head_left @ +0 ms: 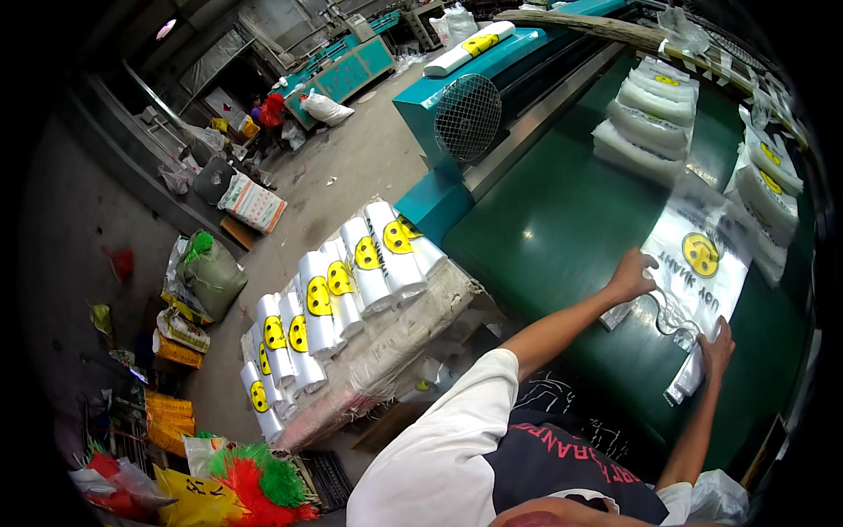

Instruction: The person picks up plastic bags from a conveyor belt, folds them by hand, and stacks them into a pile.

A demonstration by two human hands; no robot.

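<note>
A thin stack of clear-white plastic carrier bags [727, 231] lies on the green conveyor belt, printed with a yellow smiling face and dark lettering. My left hand [630, 276] grips its left edge near the handle end, fingers curled in. On the near right corner, my right hand [716, 350] is closed around the same bags, thumb and fingers pinching by the handles. The handle strips hang loose and crumpled between and below my hands. What lies under my fingertips is hidden.
Bag bundles [645, 123] overlap in a row farther up the green belt [527, 198], with another row [766, 189] on the right. Left of the belt, rolled bags [318, 290] lie on a wrapped pallet [378, 373]. A caged fan [468, 117] sits on the teal machine's side.
</note>
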